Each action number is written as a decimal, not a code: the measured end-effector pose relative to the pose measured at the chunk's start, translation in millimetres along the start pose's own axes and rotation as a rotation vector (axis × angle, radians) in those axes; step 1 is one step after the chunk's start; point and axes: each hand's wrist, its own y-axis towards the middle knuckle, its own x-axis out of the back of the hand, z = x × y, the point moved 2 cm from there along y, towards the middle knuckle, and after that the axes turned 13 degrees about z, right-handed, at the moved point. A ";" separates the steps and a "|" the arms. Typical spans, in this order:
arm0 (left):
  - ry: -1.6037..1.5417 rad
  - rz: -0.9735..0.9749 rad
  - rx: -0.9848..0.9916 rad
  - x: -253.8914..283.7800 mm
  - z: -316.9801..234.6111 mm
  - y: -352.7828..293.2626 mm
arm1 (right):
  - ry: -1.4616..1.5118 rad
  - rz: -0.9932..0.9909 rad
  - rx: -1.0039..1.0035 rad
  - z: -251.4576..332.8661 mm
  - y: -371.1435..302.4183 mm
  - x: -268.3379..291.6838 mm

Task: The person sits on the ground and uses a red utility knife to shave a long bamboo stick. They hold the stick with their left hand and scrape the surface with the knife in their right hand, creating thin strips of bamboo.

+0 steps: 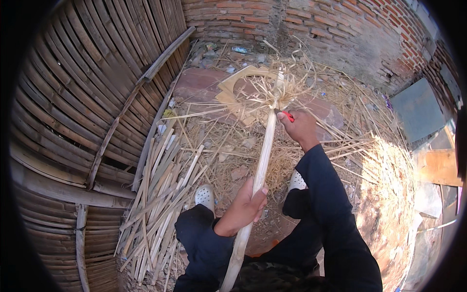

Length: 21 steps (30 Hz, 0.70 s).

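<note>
A long pale peeled wooden pole (pixel 265 151) slants from my lap up and away from me. My left hand (pixel 245 207) is wrapped round its lower half, between my knees. Farther up, my right hand (pixel 300 129) grips a small red-handled knife (pixel 289 116) against the pole's right side. Most of the blade is hidden at the wood. Just beyond it, a tuft of curled shavings (pixel 292 92) sticks out around the pole. The pole's far end rises past this tuft, near a tan board with a round cutout (pixel 228 90).
A heap of split sticks (pixel 155 194) lies at the left, beside a bamboo slat wall (pixel 73 97). Shavings and litter cover the ground, with reddish slabs (pixel 194 85) among them. A brick wall (pixel 331 34) stands at the back. A grey panel (pixel 418 109) leans at the right.
</note>
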 end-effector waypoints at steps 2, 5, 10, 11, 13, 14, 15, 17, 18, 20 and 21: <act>-0.044 0.037 0.003 -3.5 14.5 3.3 | -0.001 0.038 -0.102 -16.4 7.8 4.0; -0.003 -0.004 0.075 5.9 14.4 0.1 | -0.006 0.126 0.000 -5.6 -2.8 -8.1; -0.334 -0.061 -0.084 26.4 -7.3 -9.2 | 0.135 0.177 0.394 85.9 -35.6 -13.9; -0.339 -0.044 -0.094 26.3 -10.2 -10.8 | 0.137 0.190 0.411 90.8 -42.1 -13.7; -0.350 -0.010 -0.117 26.3 -13.9 -14.0 | 0.141 0.217 0.444 96.3 -49.6 -12.1; -0.306 -0.026 -0.103 26.3 -14.5 -15.1 | 0.125 0.187 0.469 97.2 -49.2 -7.7; -0.262 -0.042 -0.089 26.3 -14.9 -16.1 | 0.102 0.171 0.466 95.8 -47.8 -9.0; -0.147 -0.082 -0.065 25.1 -13.4 -15.5 | 0.059 0.136 0.451 89.5 -47.0 -15.7; -0.078 -0.107 -0.060 24.0 -11.8 -14.9 | 0.035 0.149 0.440 87.0 -47.6 -18.4; 0.006 -0.139 -0.055 24.3 -9.7 -15.1 | -0.009 0.173 0.421 85.4 -47.0 -24.0; 0.018 -0.144 -0.054 25.4 -7.4 -14.5 | -0.018 0.138 0.438 82.8 -45.4 -27.0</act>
